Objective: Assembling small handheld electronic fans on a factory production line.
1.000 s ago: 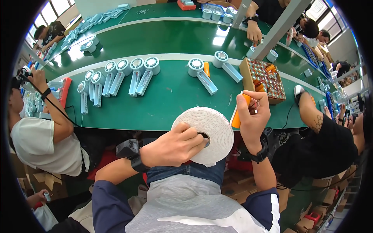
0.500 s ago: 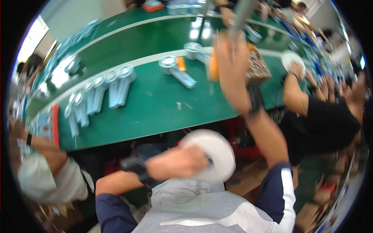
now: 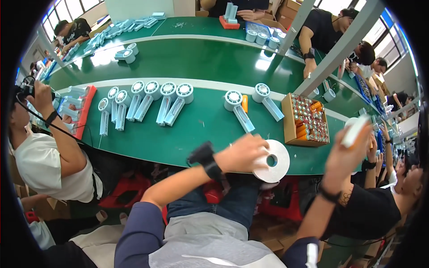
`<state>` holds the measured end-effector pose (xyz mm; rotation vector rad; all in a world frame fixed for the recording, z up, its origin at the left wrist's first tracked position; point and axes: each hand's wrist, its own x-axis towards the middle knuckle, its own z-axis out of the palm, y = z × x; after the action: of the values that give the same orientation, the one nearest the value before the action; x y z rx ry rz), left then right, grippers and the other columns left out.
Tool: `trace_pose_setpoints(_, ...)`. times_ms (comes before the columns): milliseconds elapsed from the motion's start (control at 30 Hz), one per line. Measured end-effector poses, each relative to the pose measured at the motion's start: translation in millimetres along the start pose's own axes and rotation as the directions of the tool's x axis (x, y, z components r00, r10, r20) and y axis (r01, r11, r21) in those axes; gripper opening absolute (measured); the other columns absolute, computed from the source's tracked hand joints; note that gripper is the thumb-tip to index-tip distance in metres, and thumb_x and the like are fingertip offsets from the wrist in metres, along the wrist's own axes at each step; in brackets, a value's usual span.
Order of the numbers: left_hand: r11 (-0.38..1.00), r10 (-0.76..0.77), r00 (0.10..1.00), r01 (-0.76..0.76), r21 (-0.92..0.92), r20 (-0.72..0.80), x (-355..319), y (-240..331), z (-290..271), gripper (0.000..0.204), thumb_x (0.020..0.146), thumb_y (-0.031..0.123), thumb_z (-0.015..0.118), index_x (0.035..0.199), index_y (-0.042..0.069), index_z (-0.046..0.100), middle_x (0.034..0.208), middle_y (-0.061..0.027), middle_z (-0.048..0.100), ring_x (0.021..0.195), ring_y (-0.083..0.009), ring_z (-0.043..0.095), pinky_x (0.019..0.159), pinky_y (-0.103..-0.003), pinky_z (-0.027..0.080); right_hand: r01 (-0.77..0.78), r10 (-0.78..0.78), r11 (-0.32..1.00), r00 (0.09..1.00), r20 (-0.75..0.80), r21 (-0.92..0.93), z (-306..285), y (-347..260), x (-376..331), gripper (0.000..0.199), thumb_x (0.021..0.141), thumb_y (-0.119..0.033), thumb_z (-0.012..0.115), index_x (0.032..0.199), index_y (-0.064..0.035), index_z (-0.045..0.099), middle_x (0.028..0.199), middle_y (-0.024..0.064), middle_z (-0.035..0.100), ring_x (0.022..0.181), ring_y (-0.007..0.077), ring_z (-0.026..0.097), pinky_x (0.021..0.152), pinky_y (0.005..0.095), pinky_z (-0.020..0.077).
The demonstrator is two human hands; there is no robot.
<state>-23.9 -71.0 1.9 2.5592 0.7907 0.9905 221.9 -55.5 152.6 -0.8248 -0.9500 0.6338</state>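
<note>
My left hand (image 3: 243, 154) has its fingers curled at the left side of a roll of white tape (image 3: 280, 163), which is at the table's front edge. Raised to the right of it is my right hand (image 3: 345, 154), blurred and closed around an orange battery (image 3: 353, 142) with a white strip along it. Between and beyond my hands stands a cardboard box (image 3: 307, 142) packed with orange batteries. Left of the box lie two light blue handheld fans (image 3: 243, 121), with a loose orange battery (image 3: 244, 103) beside one.
A row of similar light blue fans (image 3: 166, 110) lies at left, beyond it a red rack (image 3: 86, 111). A slanting grey metal post (image 3: 342, 47) crosses the right side. Co-workers sit close on both sides and across the green table (image 3: 178, 145).
My right hand has come away from the box towards me and to the right, an orange battery in it. My left hand and the tape roll now show against the table edge.
</note>
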Motion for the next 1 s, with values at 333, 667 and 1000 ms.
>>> trace_pose_setpoints(333, 0.817, -0.349, 0.890, 0.135, 0.561, 0.294, 76, -121, -68, 0.033, 0.070, 0.033, 0.082, 0.099, 0.018, 0.074, 0.103, -0.0029, 0.069, 0.107, -0.0283, 0.061, 0.089, -0.046, 0.043, -0.547, 0.571, 0.816, 0.813, -0.116, 0.188, -21, 46, -129, 0.030, 0.103, -0.041, 0.056, 0.113, -0.0130, 0.054, 0.079, -0.0036, 0.049, 0.065, 0.0045, 0.052, 0.047, 0.0204, 0.0375)
trace_pose_setpoints(667, 0.856, -0.346, 0.770, 0.025, 0.517, 0.535, 67, -114, -60, 0.020, 0.081, 0.037, 0.076, 0.084, 0.018, 0.072, 0.078, -0.0001, 0.066, 0.097, -0.0196, 0.062, 0.074, -0.040, 0.042, -0.552, 0.583, 0.793, 0.810, -0.060, 0.259, -61, 43, -164, 0.027, 0.105, -0.038, 0.055, 0.108, -0.0121, 0.052, 0.073, -0.0031, 0.047, 0.056, 0.0049, 0.046, 0.044, 0.0211, 0.0333)
trace_pose_setpoints(1000, 0.793, -0.412, 0.699, -0.040, 0.608, 0.584, -9, -39, -87, 0.025, 0.081, 0.036, 0.076, 0.092, 0.014, 0.072, 0.090, -0.0013, 0.069, 0.098, -0.0196, 0.060, 0.082, -0.038, 0.042, -0.712, 0.736, 0.667, 0.675, -0.049, 0.220, -38, 80, -213, 0.023, 0.105, -0.035, 0.054, 0.111, -0.0125, 0.054, 0.080, -0.0016, 0.056, 0.061, 0.0048, 0.053, 0.047, 0.0199, 0.0402)
